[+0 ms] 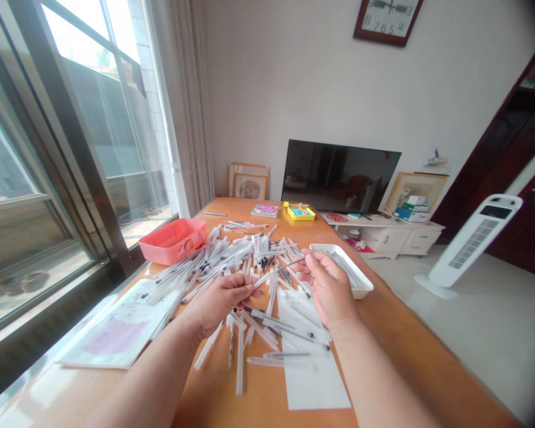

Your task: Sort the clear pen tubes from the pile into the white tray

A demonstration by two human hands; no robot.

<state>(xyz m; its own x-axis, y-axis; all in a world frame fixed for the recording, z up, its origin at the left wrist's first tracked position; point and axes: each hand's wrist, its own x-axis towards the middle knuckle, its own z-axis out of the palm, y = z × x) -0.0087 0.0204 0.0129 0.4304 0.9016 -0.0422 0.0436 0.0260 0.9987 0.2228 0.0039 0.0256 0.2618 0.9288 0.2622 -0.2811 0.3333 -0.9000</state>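
My left hand (227, 297) pinches a translucent white pen barrel (263, 279) over the middle of the table. In the fingers of my right hand (327, 284) is a thin dark pen refill (290, 263), pointing toward the barrel's far end. Whether its tip is inside the barrel I cannot tell. A big heap of clear pen barrels and caps (232, 252) spreads behind and under both hands. More pens (289, 327) lie scattered nearer me, some across a white paper sheet (316, 380). Just beyond my right hand stands a white tray (363, 291) with thin grey refills in it.
A red plastic box (169, 246) sits at the heap's left, near an open booklet (111, 333). Toward the far end are a colourful book (264, 210) and a yellow box (301, 214). The wooden table's right edge borders the floor, where a white tower fan (477, 244) stands.
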